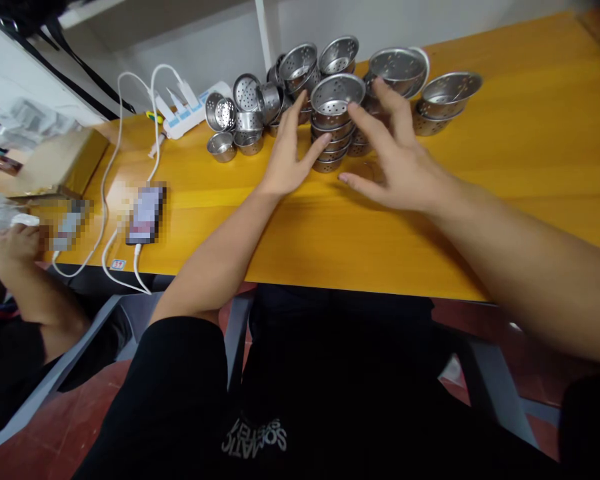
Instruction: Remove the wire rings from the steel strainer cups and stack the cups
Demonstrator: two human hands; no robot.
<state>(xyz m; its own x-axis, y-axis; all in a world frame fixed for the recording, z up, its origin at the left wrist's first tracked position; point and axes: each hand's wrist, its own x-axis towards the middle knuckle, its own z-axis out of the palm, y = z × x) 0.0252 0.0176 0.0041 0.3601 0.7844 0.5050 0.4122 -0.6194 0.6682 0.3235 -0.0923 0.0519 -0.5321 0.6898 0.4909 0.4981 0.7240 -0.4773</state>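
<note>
A stack of perforated metal cups [336, 100] stands upright near the table's back, between my two hands. My left hand [289, 157] is at the stack's left side, its fingers stretched and apart, the thumb near the lower cups. On the other side my right hand [395, 157] has its fingers spread, with the index fingertip close to the top cup's rim. Whether either fingertip touches metal is hard to tell. Behind stand more stacked cups [299, 65]. To the right of my right hand is a short stack of wider perforated cups [447, 97].
Smaller perforated cups [221, 147] lie and stand in a pile left of the stacks. A white power strip [193, 113], cables and a phone [147, 215] occupy the table's left side. Farther left are a cardboard box [63, 163] and another person's hand [17, 250].
</note>
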